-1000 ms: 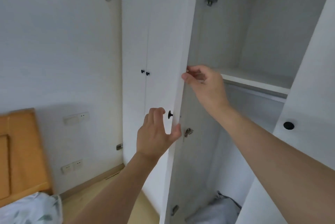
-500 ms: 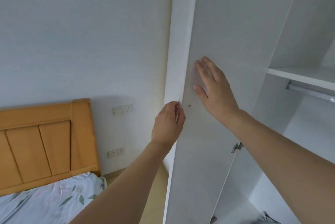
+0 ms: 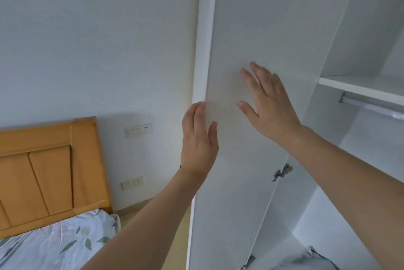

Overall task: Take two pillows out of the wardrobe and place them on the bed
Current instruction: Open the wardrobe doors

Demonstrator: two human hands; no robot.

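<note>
Both hands are flat-fingered, holding nothing: right hand (image 3: pixel 270 103) on the white laminate wardrobe door (image 3: pixel 262 29), left hand (image 3: pixel 200 140) at its edge; a grey pillow-like bundle (image 3: pixel 310 261) lies at five o'clock, nearer the right.

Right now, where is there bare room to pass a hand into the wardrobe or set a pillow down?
Open gap: right of the open door, below the shelf and rail. The shelf top shows bare. Grey fabric fills the wardrobe's bottom. The left hand and right hand crowd the door. The bed sheet shows free.
</note>
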